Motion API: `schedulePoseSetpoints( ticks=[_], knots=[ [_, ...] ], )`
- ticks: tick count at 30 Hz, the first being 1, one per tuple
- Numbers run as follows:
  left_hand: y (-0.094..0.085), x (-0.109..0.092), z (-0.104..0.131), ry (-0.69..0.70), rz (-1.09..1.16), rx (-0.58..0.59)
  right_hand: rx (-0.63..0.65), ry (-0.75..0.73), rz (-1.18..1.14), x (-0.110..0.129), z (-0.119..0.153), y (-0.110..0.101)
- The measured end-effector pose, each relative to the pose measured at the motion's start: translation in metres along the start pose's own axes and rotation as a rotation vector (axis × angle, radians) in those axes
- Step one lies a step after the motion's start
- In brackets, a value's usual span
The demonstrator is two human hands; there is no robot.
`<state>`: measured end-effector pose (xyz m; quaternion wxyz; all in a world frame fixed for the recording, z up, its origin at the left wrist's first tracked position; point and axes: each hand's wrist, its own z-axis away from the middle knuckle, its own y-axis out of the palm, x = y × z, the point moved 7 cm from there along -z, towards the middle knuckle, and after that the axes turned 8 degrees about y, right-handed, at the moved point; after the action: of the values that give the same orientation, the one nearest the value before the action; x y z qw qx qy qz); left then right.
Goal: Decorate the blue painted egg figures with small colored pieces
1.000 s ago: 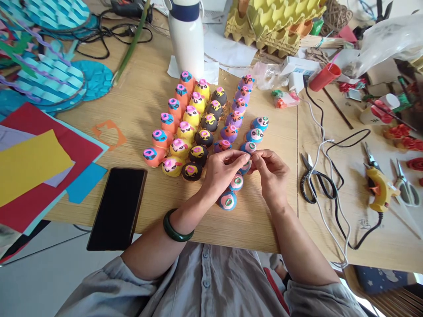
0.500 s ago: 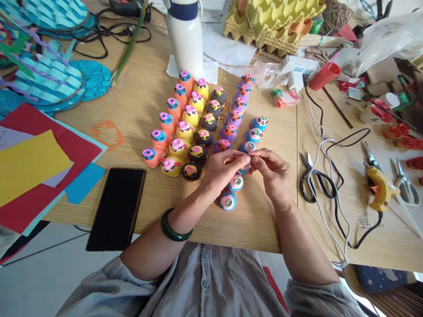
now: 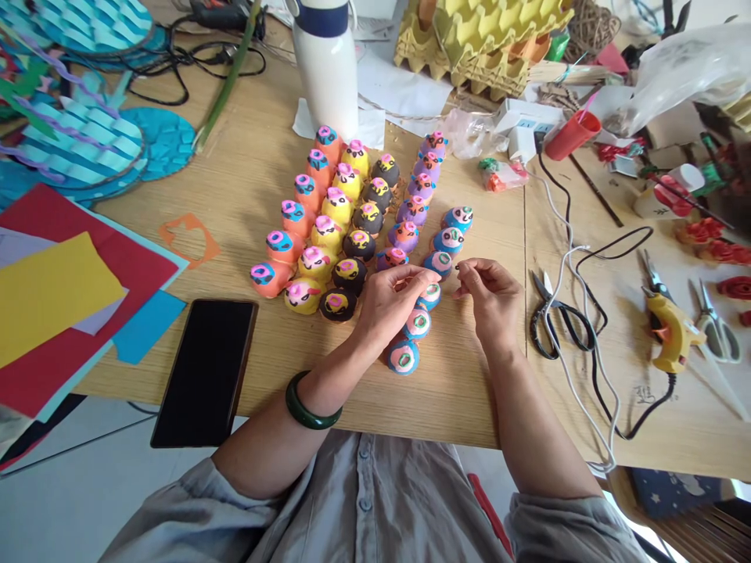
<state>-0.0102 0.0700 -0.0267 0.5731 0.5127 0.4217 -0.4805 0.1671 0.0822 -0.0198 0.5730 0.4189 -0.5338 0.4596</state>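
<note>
My left hand (image 3: 394,301), thumb and forefinger pinched, hovers over the row of blue painted cups; whatever sits in the pinch is too small to make out. To its right, my right hand (image 3: 490,291) pinches a tiny dark bit (image 3: 458,267) at its fingertips. Between and under the hands runs the blue row, its front cup (image 3: 404,356) topped with pink and a green ring. Further left stand rows of purple cups (image 3: 404,235), black cups (image 3: 360,245), yellow cups (image 3: 315,263) and orange cups (image 3: 282,245), all with coloured decorations on top.
A black phone (image 3: 205,371) and coloured paper sheets (image 3: 70,305) lie at left. Behind the cups stands a white bottle (image 3: 325,74), with yellow egg trays (image 3: 493,39) nearby. Right are black-handled scissors (image 3: 560,317), cables and a yellow glue gun (image 3: 674,332).
My hands were together at the fingertips; now they are apart. The right hand has moved right with a tiny dark bit, while the left has barely shifted.
</note>
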Motion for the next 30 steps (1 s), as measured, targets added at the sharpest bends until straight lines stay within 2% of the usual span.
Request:
schedulePoseSetpoints(
  ticks=[3,8,13,22,30],
  knots=[
    [0.0,0.001,0.0,-0.002,-0.017,-0.011,-0.033,0.003,0.04,-0.005,-0.005,-0.004],
    [0.0,0.002,0.0,0.002,-0.03,-0.017,0.022,0.025,0.011,-0.013,-0.005,0.004],
    [0.001,0.0,0.0,0.008,-0.02,-0.016,0.015,0.053,0.015,-0.02,-0.004,0.009],
    [0.001,-0.001,0.0,0.001,-0.021,-0.006,-0.001,0.044,-0.004,-0.019,-0.004,0.01],
    [0.0,0.001,0.0,0.004,-0.042,-0.008,0.043,0.103,-0.038,-0.021,-0.007,0.011]
  ],
)
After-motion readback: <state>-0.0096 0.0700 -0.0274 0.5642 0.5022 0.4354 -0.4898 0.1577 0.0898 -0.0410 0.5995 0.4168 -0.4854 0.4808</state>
